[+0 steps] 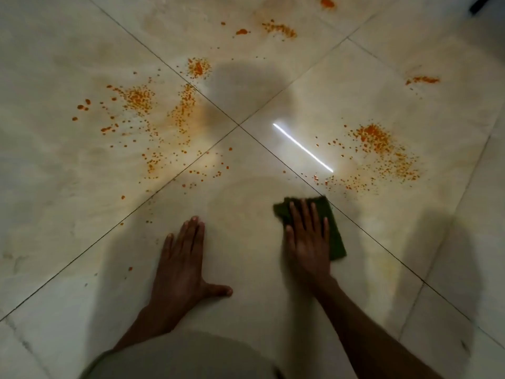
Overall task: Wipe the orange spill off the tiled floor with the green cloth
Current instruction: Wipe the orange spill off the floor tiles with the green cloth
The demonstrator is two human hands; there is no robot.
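Orange spill lies in scattered patches on the pale tiled floor (246,242): a wide spatter (142,105) at centre left, a dense patch (379,149) at right, and smaller blotches (278,28) further away. The green cloth (332,225) lies flat on the near tile, just below the right patch. My right hand (307,239) presses flat on the cloth, fingers spread, covering its middle. My left hand (183,266) rests palm down on the bare tile to the left, fingers apart, holding nothing.
Dark grout lines cross at a joint (239,125) ahead of my hands. A bright light streak (302,147) reflects on the glossy tile. A dark object (478,4) shows at the top right corner. My pale clothing (185,356) fills the bottom edge.
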